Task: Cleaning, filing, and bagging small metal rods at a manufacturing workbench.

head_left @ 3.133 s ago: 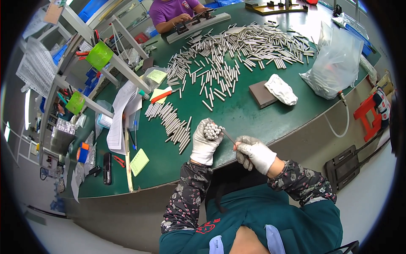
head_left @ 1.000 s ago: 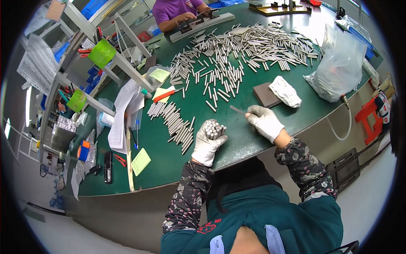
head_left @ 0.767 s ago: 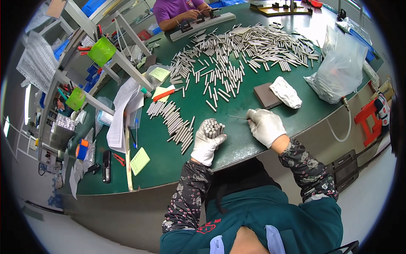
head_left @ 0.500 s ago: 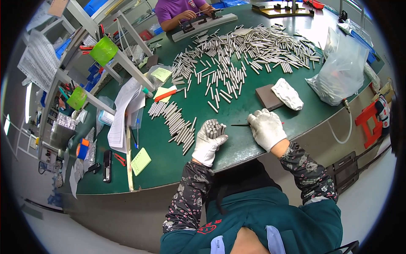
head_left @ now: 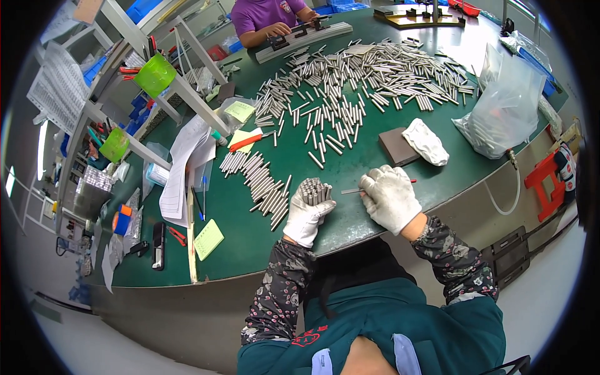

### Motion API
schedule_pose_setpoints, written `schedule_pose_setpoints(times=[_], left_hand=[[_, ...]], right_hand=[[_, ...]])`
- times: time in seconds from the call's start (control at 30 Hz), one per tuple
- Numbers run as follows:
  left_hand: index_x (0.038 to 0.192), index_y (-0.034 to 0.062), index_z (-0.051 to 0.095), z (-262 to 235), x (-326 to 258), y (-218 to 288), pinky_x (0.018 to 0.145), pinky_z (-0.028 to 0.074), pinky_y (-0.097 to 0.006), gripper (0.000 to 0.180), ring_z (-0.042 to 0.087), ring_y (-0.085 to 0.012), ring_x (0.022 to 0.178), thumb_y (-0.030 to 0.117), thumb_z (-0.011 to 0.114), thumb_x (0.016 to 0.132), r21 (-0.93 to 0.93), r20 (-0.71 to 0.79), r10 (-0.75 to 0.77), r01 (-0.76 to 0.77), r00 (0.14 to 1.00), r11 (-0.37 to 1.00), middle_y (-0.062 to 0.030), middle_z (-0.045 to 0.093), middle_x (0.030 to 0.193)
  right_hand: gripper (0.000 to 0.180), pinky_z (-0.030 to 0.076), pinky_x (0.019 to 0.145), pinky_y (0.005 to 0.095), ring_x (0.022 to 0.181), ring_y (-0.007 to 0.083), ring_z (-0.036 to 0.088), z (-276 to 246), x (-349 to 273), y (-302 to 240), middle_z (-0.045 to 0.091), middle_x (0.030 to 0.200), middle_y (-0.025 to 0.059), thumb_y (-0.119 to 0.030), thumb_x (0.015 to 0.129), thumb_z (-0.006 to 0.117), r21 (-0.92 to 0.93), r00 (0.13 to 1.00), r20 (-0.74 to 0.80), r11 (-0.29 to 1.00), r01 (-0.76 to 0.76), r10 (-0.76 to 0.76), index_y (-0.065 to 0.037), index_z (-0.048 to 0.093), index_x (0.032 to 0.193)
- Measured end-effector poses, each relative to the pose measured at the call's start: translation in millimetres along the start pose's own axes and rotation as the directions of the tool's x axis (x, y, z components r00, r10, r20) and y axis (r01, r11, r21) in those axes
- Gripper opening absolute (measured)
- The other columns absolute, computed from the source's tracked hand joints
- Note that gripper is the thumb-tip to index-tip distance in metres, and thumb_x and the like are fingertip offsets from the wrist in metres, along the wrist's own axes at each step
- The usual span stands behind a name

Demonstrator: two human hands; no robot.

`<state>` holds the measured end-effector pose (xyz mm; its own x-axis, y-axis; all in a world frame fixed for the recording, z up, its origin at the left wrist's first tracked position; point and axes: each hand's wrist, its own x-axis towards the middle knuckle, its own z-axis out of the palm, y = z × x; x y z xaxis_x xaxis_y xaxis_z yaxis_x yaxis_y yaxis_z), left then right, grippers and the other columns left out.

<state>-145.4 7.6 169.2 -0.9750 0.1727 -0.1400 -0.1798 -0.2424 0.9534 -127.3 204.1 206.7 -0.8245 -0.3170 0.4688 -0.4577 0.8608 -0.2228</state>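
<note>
My left hand (head_left: 306,215), in a white glove, grips an upright bundle of short metal rods (head_left: 314,190) just above the green table (head_left: 350,212). My right hand (head_left: 390,199), also gloved, holds a single thin rod (head_left: 351,190) level, its tip pointing left at the bundle and a short gap away from it. A neat row of rods (head_left: 259,184) lies to the left of my left hand. A large scatter of loose rods (head_left: 369,75) covers the far half of the table.
A dark pad (head_left: 397,147) with a white glove (head_left: 425,140) lies beyond my right hand. A clear plastic bag (head_left: 509,109) sits at right. Papers (head_left: 184,172), sticky notes and tools lie at left below a rack with green bins (head_left: 154,74). Another person (head_left: 269,15) works across the table.
My right hand reached out to the loose rods, picked one up and brought it back toward the bundle. The left hand stayed put with the bundle.
</note>
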Motion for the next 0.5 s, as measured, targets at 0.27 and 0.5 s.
schedule_pose_setpoints(times=[0.27,0.5], left_hand=[[0.099,0.0076,0.050,8.0,0.7,-5.2,0.053,0.044,-0.018,0.043,0.054,-0.0068,0.066,-0.011,0.067,0.064,-0.072,-0.013,0.079,-0.079,0.997,0.994,0.0014,0.055,0.080],[0.108,0.0075,0.049,2.6,3.1,-14.9,0.073,0.048,-0.022,0.055,0.057,-0.0093,0.078,-0.016,0.066,0.061,-0.007,0.084,0.185,-0.185,0.979,0.983,0.0006,0.057,0.084]], right_hand=[[0.012,0.038,0.072,0.0361,0.081,0.0240,0.052,1.0,-0.7,-2.4,0.054,0.078,0.0060,-0.015,0.071,0.059,0.023,0.999,0.043,0.999,0.029,-0.030,-0.008,0.057,0.081],[0.030,0.040,0.077,0.0380,0.090,0.0277,0.053,-25.1,26.5,28.3,0.056,0.093,0.0114,-0.025,0.072,0.062,-0.038,0.962,-0.035,0.962,-0.271,0.269,-0.008,0.058,0.096]])
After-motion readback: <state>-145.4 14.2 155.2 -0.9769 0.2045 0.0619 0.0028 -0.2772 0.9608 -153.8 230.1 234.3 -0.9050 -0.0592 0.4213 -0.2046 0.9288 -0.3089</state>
